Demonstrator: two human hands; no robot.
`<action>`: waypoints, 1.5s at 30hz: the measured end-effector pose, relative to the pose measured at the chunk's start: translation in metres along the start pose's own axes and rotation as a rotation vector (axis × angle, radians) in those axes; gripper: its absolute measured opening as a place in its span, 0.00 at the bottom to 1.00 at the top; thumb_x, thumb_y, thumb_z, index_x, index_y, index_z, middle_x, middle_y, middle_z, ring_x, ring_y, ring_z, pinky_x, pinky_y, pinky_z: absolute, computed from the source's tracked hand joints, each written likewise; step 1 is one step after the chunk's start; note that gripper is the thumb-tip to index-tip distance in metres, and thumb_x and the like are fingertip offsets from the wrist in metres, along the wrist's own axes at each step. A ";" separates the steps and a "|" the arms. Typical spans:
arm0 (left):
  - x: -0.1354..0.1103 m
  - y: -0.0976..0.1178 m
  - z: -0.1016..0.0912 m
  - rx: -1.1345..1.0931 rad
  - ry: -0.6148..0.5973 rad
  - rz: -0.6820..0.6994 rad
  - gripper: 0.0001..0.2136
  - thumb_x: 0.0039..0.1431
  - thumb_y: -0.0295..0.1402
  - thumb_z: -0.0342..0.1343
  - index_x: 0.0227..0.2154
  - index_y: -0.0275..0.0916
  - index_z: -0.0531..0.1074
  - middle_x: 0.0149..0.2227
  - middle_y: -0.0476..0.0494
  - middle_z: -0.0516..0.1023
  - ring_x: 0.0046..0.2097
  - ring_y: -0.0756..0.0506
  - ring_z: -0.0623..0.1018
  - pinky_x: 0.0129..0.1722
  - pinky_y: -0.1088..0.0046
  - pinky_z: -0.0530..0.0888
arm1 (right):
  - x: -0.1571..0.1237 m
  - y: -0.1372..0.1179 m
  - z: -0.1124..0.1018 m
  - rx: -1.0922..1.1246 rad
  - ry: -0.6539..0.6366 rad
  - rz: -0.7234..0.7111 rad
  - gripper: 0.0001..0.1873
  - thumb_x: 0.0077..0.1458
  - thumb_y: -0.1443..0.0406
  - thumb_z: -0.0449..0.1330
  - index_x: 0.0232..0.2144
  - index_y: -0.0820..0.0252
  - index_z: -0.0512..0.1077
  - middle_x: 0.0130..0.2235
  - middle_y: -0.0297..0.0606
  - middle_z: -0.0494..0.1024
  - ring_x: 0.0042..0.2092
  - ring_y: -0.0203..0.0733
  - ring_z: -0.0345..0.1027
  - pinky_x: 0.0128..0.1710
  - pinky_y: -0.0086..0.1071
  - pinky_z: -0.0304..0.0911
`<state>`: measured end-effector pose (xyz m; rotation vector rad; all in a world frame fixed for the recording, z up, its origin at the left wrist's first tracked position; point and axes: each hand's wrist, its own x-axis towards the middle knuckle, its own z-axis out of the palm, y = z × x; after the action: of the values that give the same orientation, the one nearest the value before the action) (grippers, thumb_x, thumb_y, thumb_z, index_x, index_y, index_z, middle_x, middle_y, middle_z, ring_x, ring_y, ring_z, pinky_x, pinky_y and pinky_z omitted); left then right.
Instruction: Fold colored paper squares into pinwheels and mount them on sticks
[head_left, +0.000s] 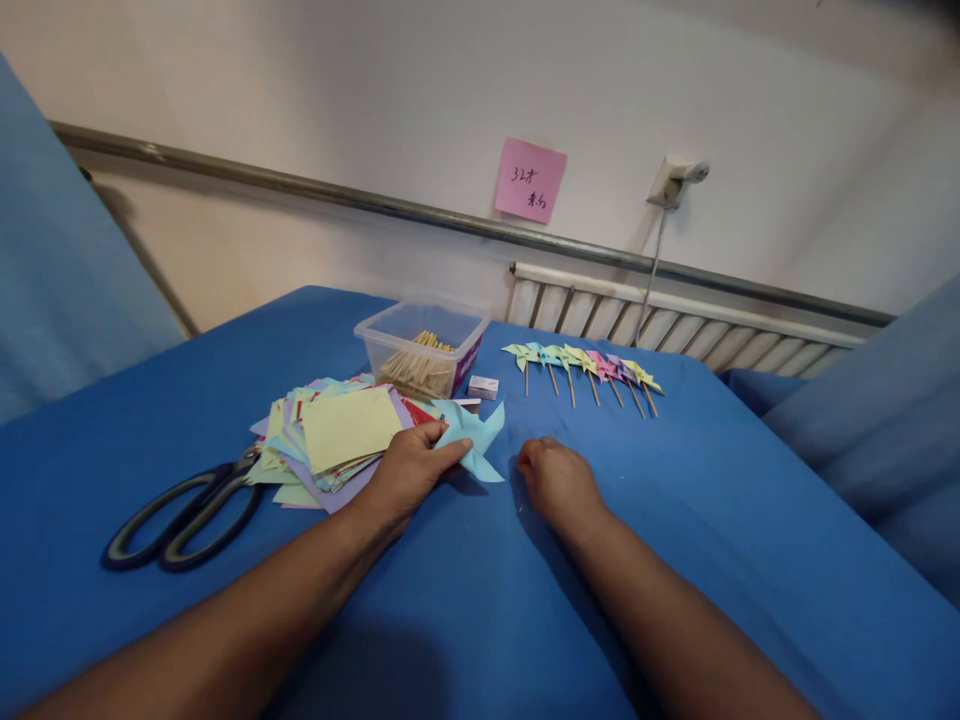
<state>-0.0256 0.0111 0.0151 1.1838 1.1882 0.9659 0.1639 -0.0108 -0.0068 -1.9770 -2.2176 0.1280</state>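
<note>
Here, in the head view, the person's left hand (409,470) is pinching a light blue paper pinwheel (472,435) between thumb and fingers, holding it low over the blue cloth (675,520) near the middle of the table. The hand is covering the pinwheel's near left part. The right hand (559,480) is resting knuckles-up on the cloth just beside the pinwheel, apart from it. Its fingers are curling under, so whether it is holding anything cannot be told.

A stack of coloured paper squares (337,435) is lying left of the left hand, its lower sheets hidden by the top ones. Dark-handled scissors (187,510) are lying further left, with the blades tucked under the stack. Behind, a clear plastic box (420,345) is holding wooden sticks (420,370), and a small box (483,387) is sitting just beside it; its label is too small to read. A row of finished pinwheels (581,365) on sticks is lying toward the far edge, overlapping one another. The writing on a pink note (529,180) on the wall is hard to make out.

Both forearms are being cut off by the bottom edge. Open cloth is stretching to the right and in front of the hands.
</note>
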 end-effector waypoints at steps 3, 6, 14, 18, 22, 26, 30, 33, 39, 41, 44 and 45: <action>0.000 0.000 0.000 -0.004 0.003 -0.004 0.13 0.42 0.38 0.65 0.28 0.34 0.76 0.22 0.51 0.76 0.24 0.50 0.71 0.25 0.76 0.66 | 0.002 0.005 0.003 0.038 0.001 0.018 0.08 0.58 0.66 0.55 0.35 0.59 0.74 0.38 0.42 0.78 0.39 0.43 0.71 0.36 0.32 0.57; -0.001 0.000 0.000 -0.003 0.016 -0.012 0.12 0.43 0.38 0.65 0.27 0.35 0.75 0.21 0.51 0.75 0.24 0.50 0.71 0.25 0.76 0.66 | 0.004 0.010 0.006 0.076 0.015 0.016 0.07 0.56 0.66 0.56 0.33 0.59 0.75 0.38 0.42 0.78 0.39 0.44 0.71 0.36 0.32 0.57; -0.002 0.001 0.000 0.070 0.049 0.064 0.10 0.44 0.37 0.63 0.28 0.36 0.76 0.22 0.53 0.75 0.25 0.50 0.71 0.26 0.76 0.66 | 0.000 0.000 0.007 0.598 0.289 -0.032 0.06 0.55 0.66 0.58 0.31 0.60 0.75 0.33 0.39 0.78 0.34 0.41 0.71 0.36 0.31 0.62; -0.001 -0.001 0.001 0.191 0.046 0.146 0.10 0.46 0.39 0.61 0.25 0.36 0.74 0.23 0.53 0.73 0.26 0.50 0.70 0.26 0.77 0.65 | -0.008 -0.021 0.010 1.082 0.299 -0.060 0.06 0.53 0.63 0.60 0.30 0.60 0.75 0.27 0.34 0.77 0.28 0.37 0.70 0.30 0.29 0.64; -0.002 -0.004 0.003 0.299 -0.003 0.200 0.11 0.48 0.40 0.59 0.23 0.36 0.73 0.21 0.53 0.71 0.26 0.50 0.68 0.25 0.77 0.63 | -0.008 -0.031 0.015 1.236 0.270 0.004 0.05 0.50 0.64 0.61 0.28 0.60 0.74 0.24 0.33 0.76 0.27 0.36 0.69 0.28 0.28 0.63; -0.003 -0.005 0.006 0.338 -0.034 0.214 0.12 0.48 0.41 0.58 0.22 0.36 0.73 0.21 0.52 0.70 0.26 0.50 0.67 0.24 0.77 0.62 | -0.005 -0.030 0.018 1.262 0.267 0.060 0.06 0.49 0.63 0.62 0.28 0.61 0.74 0.24 0.33 0.76 0.26 0.36 0.69 0.27 0.27 0.63; -0.004 -0.004 0.006 0.352 -0.038 0.220 0.12 0.48 0.42 0.58 0.23 0.36 0.74 0.22 0.52 0.71 0.26 0.50 0.67 0.24 0.77 0.62 | -0.006 -0.028 0.019 1.153 0.322 0.038 0.06 0.50 0.63 0.61 0.28 0.60 0.75 0.25 0.33 0.76 0.27 0.36 0.69 0.27 0.27 0.64; -0.005 -0.002 0.005 0.340 -0.043 0.217 0.12 0.47 0.41 0.59 0.22 0.36 0.74 0.21 0.52 0.71 0.25 0.51 0.67 0.24 0.78 0.62 | -0.008 -0.028 0.018 1.099 0.352 0.013 0.06 0.51 0.63 0.61 0.28 0.60 0.76 0.26 0.34 0.77 0.28 0.36 0.69 0.28 0.27 0.65; -0.007 -0.001 0.005 0.343 -0.048 0.198 0.11 0.48 0.40 0.59 0.23 0.36 0.75 0.21 0.52 0.71 0.25 0.50 0.67 0.23 0.78 0.61 | -0.009 -0.026 0.016 1.045 0.388 -0.023 0.06 0.52 0.63 0.60 0.28 0.59 0.76 0.27 0.35 0.78 0.28 0.37 0.71 0.29 0.28 0.66; -0.007 0.000 0.005 0.340 -0.050 0.199 0.11 0.49 0.40 0.58 0.23 0.36 0.75 0.21 0.52 0.71 0.26 0.50 0.67 0.23 0.78 0.62 | -0.010 -0.026 0.015 1.024 0.396 -0.035 0.06 0.52 0.63 0.60 0.28 0.60 0.76 0.27 0.35 0.78 0.28 0.37 0.71 0.29 0.28 0.65; -0.008 0.001 0.005 0.346 -0.048 0.205 0.11 0.49 0.40 0.58 0.22 0.36 0.75 0.21 0.52 0.70 0.25 0.50 0.67 0.24 0.78 0.62 | -0.010 -0.027 0.013 0.978 0.426 -0.069 0.06 0.53 0.64 0.60 0.28 0.59 0.76 0.27 0.34 0.77 0.29 0.36 0.70 0.30 0.28 0.65; -0.008 0.001 0.005 0.351 -0.048 0.207 0.11 0.49 0.40 0.58 0.22 0.36 0.74 0.21 0.52 0.70 0.25 0.51 0.66 0.24 0.78 0.62 | -0.011 -0.027 0.012 0.959 0.439 -0.085 0.06 0.53 0.64 0.60 0.28 0.59 0.76 0.28 0.34 0.77 0.29 0.36 0.70 0.31 0.28 0.65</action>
<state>-0.0221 0.0026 0.0176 1.6257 1.2473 0.8965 0.1366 -0.0240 -0.0147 -1.2216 -1.5048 0.5602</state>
